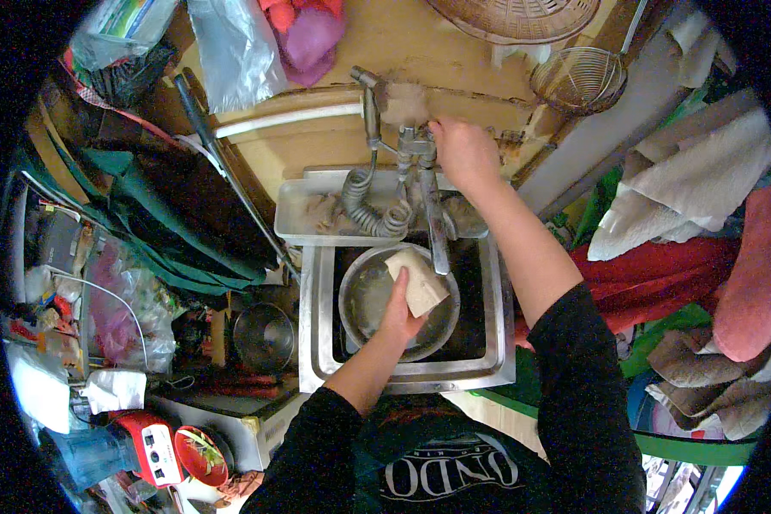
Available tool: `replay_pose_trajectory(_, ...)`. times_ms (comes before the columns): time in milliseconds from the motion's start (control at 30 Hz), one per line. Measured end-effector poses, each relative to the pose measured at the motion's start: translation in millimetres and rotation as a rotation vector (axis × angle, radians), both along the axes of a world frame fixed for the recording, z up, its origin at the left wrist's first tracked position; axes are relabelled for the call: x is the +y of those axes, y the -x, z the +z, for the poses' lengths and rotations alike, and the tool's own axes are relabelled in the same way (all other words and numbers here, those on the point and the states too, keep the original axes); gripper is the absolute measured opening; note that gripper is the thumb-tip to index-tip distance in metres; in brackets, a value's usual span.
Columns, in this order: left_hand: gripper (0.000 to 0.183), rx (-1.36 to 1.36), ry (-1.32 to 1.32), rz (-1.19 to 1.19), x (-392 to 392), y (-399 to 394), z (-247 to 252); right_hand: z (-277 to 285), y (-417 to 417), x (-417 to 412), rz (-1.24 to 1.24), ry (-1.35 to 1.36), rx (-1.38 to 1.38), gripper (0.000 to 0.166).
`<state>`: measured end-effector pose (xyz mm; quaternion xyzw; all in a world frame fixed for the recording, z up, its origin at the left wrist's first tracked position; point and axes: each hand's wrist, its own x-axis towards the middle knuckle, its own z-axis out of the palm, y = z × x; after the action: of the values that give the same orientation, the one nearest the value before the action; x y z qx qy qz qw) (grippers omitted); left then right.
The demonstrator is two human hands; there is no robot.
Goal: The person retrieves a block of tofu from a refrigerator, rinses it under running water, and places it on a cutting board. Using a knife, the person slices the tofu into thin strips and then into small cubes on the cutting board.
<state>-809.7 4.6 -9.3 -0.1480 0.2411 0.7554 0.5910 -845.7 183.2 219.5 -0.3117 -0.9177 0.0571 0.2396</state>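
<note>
My left hand (403,322) grips a thick pale beige piece (421,286), which may be a cut vegetable or a sponge. It holds the piece above a round metal bowl (363,311) in the stainless steel sink (308,321). Up at the wall, my right hand (468,154) has its curled fingers at the side of the metal tap (414,148), around its handle, which they mostly hide. The tap's long spout (434,221) slants down, its end just above the piece. I cannot tell whether water runs.
A coiled hose (363,209) hangs over a translucent plastic tray (295,225) behind the sink. On the wall are a wire strainer (578,80) and a woven basket (514,16). Cloths (687,167) hang at right. A red-and-blue blender (144,450) stands at lower left beside a red bowl (189,450).
</note>
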Motion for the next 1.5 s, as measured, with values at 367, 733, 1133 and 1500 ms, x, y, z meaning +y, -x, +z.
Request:
replay_pose_trajectory(367, 0.047, 0.311, 0.051, 0.16, -8.6, 13.0, 10.3, -193.0, -117.5, -18.2, -0.033, 0.73, 0.35, 0.024)
replay_pose_trajectory(733, 0.052, 0.687, 0.175, 0.13, 7.4, 18.2, 32.3, -218.5, -135.2, -55.1, 0.071, 1.085, 0.381, 0.037)
replay_pose_trajectory(1133, 0.052, 1.585, 0.134, -0.331, -36.3, -16.8, 27.7, -245.2, -123.1, -76.5, 0.052, 2.138, 0.831, 0.068)
replay_pose_trajectory(1500, 0.052, 0.585, 0.305, -0.061, -20.7, 0.8, 48.6, -206.6, -111.3, -87.5, -0.027, 1.307, 0.188, 0.049)
